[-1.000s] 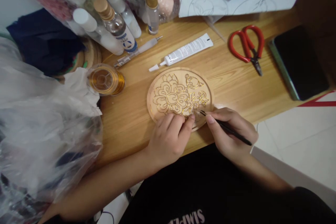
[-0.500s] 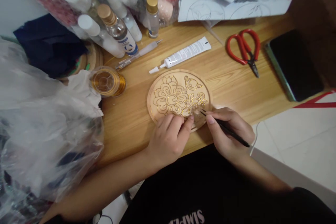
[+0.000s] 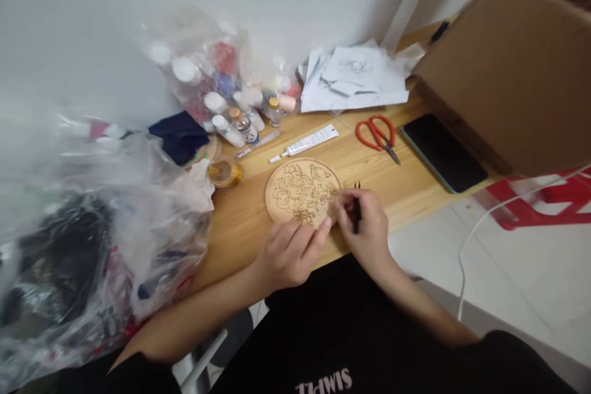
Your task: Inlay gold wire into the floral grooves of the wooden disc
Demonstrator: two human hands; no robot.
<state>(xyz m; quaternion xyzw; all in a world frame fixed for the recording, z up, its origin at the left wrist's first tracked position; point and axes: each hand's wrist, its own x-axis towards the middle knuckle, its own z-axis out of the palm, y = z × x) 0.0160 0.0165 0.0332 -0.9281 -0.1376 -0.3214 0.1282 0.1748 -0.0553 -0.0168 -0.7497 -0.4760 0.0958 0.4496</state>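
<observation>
One round, pale wooden disc with a gold-outlined flower pattern (image 3: pixel 302 192) lies flat on the light wooden surface (image 3: pixel 240 228), near its front edge and directly before the person. The left hand (image 3: pixel 289 252) rests at the disc's near rim, fingers (image 3: pixel 318 235) loosely extended and touching the edge, closed on nothing. The right hand (image 3: pixel 362 225) is curled around one thin black pointed tool (image 3: pixel 356 197), whose twin tips stand upright above the knuckles just right of the disc; its fingertips reach the disc's right rim.

Judged from its look, the disc is light, stiff and thin, unlikely to bend. The raised gold lines appear fine and easily disturbed, so the bare rim is the safer place to take hold, as the left hand does. The tool looks slender and rigid, suited to a pinch grip along its shaft.

Behind the disc lie one white glue tube with a narrow nozzle (image 3: pixel 307 143), one pair of red-handled scissors (image 3: pixel 376 134) and one dark-screened phone (image 3: pixel 443 152), well apart from each other. One spool of gold wire (image 3: pixel 225 172) sits left of the disc. One clear bag of small bottles (image 3: pixel 217 86) holds several; blur prevents an exact count. One stack of sketched paper sheets (image 3: pixel 355 77), one brown cardboard box (image 3: pixel 512 61) and one large crumpled clear plastic bag (image 3: pixel 92 234) frame the work area.
</observation>
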